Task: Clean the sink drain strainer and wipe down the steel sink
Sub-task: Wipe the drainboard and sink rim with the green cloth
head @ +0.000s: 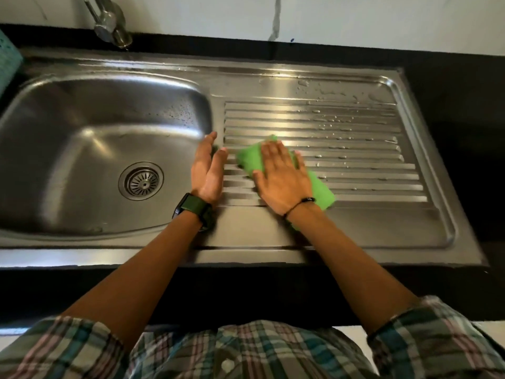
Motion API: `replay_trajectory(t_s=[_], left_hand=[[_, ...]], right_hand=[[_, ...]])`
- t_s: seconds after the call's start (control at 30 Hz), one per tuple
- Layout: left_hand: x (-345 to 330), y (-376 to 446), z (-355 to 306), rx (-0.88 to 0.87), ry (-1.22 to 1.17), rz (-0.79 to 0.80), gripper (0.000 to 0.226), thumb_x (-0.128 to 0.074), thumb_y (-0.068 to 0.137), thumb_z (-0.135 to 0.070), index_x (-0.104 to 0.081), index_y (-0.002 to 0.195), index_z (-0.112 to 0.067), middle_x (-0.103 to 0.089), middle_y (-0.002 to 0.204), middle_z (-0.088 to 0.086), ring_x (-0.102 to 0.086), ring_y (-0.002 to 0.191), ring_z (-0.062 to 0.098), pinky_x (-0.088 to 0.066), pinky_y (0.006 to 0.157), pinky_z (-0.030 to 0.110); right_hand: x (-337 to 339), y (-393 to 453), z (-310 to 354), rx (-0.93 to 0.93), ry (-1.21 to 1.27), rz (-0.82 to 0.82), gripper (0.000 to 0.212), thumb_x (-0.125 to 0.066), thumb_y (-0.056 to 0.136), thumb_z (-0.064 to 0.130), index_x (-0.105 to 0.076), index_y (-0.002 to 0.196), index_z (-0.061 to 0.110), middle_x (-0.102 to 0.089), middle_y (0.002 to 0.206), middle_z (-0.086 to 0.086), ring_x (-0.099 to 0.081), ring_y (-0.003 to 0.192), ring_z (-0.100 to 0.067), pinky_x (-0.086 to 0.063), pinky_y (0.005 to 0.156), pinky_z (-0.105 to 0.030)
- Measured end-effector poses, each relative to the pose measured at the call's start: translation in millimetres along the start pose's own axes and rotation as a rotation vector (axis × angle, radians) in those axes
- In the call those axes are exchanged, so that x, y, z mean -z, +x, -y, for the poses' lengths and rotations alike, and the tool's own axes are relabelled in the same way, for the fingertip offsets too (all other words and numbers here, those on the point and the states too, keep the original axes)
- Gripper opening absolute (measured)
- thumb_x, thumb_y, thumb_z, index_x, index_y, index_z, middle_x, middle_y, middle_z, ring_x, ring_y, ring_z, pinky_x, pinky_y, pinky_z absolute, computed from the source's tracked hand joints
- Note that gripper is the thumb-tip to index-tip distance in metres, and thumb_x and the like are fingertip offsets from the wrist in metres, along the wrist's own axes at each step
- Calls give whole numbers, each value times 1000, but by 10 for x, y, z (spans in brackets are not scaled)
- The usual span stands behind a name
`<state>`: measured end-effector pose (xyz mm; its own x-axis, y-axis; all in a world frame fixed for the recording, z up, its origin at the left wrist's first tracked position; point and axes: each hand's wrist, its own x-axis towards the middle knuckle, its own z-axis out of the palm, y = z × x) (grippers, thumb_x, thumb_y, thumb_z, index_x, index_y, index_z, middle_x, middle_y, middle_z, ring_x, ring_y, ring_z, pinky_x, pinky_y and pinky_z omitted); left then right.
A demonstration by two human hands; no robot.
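Observation:
The steel sink (90, 119) fills the left half, with its round drain strainer (141, 181) seated in the basin floor. To the right lies the ribbed drainboard (355, 149), dotted with water drops at the back. My right hand (281, 176) presses flat on a green cloth (319, 187) on the drainboard's left part. My left hand (209, 170) stands on edge beside it, fingers straight, at the strip between basin and ribs. A dark green bit shows behind its fingers; I cannot tell what it is.
A steel tap (109, 21) rises at the back left. A teal basket (8, 61) sits at the far left edge. Black countertop (451, 91) surrounds the sink; a white wall runs behind.

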<state>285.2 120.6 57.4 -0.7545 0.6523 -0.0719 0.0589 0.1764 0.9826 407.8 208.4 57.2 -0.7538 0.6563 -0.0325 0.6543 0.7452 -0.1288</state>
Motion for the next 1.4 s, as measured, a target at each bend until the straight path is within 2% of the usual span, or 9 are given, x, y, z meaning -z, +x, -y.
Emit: replay_trajectory(t_s=[0.07, 0.17, 0.23, 0.37, 0.47, 0.6, 1.07, 1.23, 1.4], left_hand=[[11, 11, 16, 30, -58, 7, 59, -45, 80, -37, -41, 136, -18, -46, 140, 10, -46, 125, 19, -39, 106, 30], [-6, -17, -6, -16, -21, -17, 59, -44, 81, -35, -40, 136, -15, -44, 142, 9, -42, 119, 7, -36, 87, 0], [-36, -8, -25, -25, -39, -9, 60, -43, 80, -37, -41, 136, -15, -44, 142, 9, -42, 117, 7, -34, 89, 10], [-71, 22, -22, -10, -67, 5, 59, -44, 79, -38, -42, 135, -17, -46, 140, 9, -47, 120, 15, -39, 99, 24], [-66, 31, -20, -32, -13, -2, 58, -43, 79, -36, -44, 133, -16, -48, 137, 8, -48, 113, 9, -38, 89, 3], [-34, 8, -26, -15, -39, 20, 58, -43, 78, -35, -44, 133, -17, -48, 138, 7, -47, 122, 17, -37, 108, 37], [-14, -13, -1, 51, -125, 69, 63, -49, 75, -37, -42, 134, -17, -45, 141, 12, -47, 125, 23, -37, 108, 40], [-66, 27, -13, -19, -30, 49, 60, -45, 78, -37, -43, 134, -17, -47, 130, -3, -46, 96, -12, -35, 74, -5], [-42, -4, -38, -17, -20, 30, 60, -46, 76, -37, -46, 132, -18, -50, 136, 6, -48, 111, 8, -38, 97, 24]], right_hand=[[41, -104, -307, -126, -1, -6, 61, -25, 93, 42, -14, 147, 15, -16, 157, -3, -10, 145, -17, -5, 117, -46], [65, -211, -520, -298, 7, -35, 62, -21, 93, 42, -12, 147, 11, -13, 157, -6, -6, 146, -20, -2, 117, -47], [42, -221, -475, -324, 9, -31, 63, -18, 94, 42, -8, 147, 9, -8, 158, -8, -2, 146, -22, 2, 117, -46], [49, -213, -191, -167, -24, 31, 63, -22, 94, 41, -8, 147, 11, -5, 158, -7, 1, 146, -23, 4, 117, -44], [-30, -154, 306, 66, -24, 54, 61, -27, 94, 38, -7, 147, 15, -8, 158, -4, -1, 146, -23, 1, 117, -45], [-50, -139, 604, 193, 8, 58, 61, -29, 94, 35, -6, 148, 18, -10, 158, 0, -4, 146, -19, 0, 117, -42], [97, -669, -697, -217, 10, -27, 57, -25, 95, 41, -16, 146, 16, -17, 157, -3, -8, 146, -18, 3, 116, -46], [118, -623, -425, 10, 0, 73, 60, -33, 95, 40, -15, 147, 17, -12, 158, -1, -1, 146, -21, 4, 116, -45], [-14, -380, 506, 300, 39, 120, 59, -35, 93, 38, -17, 146, 19, -16, 157, 0, -6, 146, -20, 2, 118, -46]])
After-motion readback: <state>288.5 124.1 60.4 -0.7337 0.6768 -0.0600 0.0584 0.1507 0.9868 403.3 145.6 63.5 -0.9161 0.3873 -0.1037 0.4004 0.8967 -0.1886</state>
